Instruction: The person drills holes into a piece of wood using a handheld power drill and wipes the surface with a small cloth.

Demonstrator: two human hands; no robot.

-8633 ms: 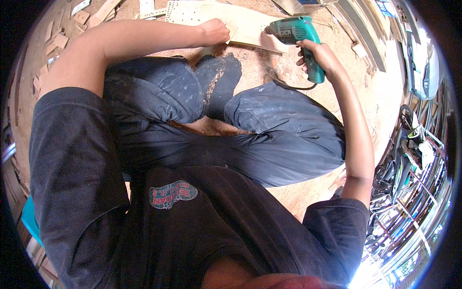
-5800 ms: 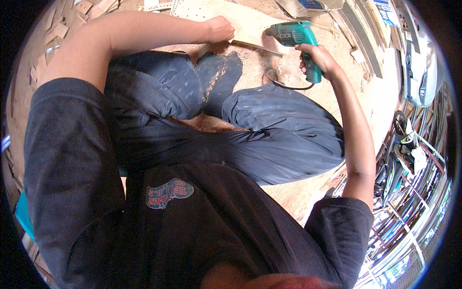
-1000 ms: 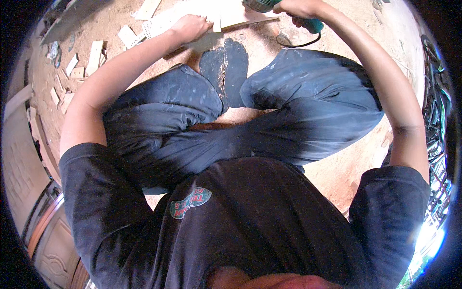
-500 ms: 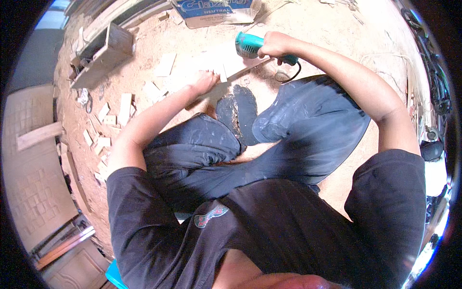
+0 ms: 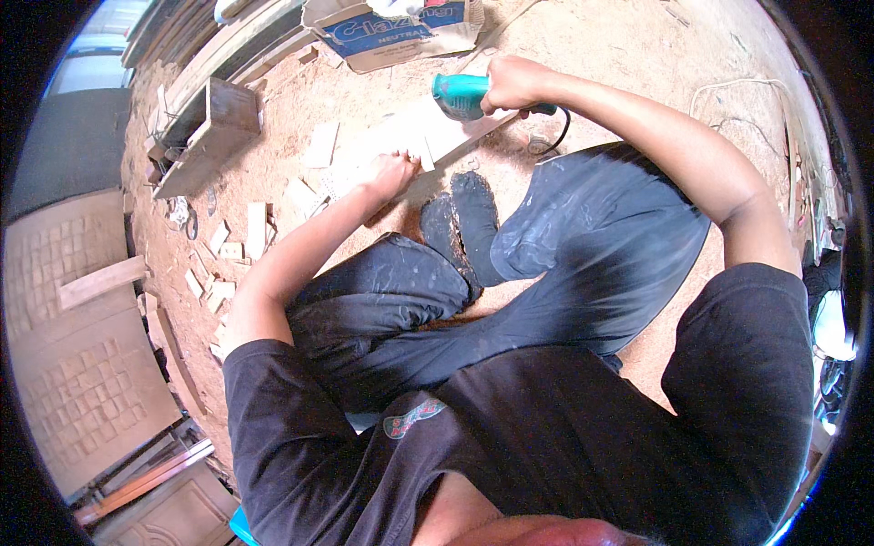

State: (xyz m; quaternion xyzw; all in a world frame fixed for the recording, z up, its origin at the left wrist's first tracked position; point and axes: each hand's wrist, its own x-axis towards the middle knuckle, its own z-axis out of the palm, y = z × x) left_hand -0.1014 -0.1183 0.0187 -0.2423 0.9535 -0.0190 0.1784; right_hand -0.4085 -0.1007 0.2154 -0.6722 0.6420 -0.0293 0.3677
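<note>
A teal corded power tool (image 5: 458,94) is gripped in my right hand (image 5: 515,85), fingers wrapped round its body. The tool's head is over the far right end of a pale wooden board (image 5: 464,138), and its working end is hidden. My left hand (image 5: 393,175) is closed at the board's near edge, toward the left, with its fingers curled; their exact hold is partly hidden. Right beside those fingertips is a small pale wood strip (image 5: 427,155). Both my feet (image 5: 469,205) are on the near side of the board, between my bent legs.
Several wood offcuts (image 5: 259,223) are scattered on the dusty floor at left. Beyond them lies a wooden box-like frame (image 5: 228,118). A blue and white carton (image 5: 401,41) stands at the far side. Carved wooden panels (image 5: 91,387) line the left. A pale cable (image 5: 742,82) runs at right.
The whole view has shifted, so the scene sits slightly lower and further right. The power tool has moved a little left along the board. My left hand keeps its place by the strip.
</note>
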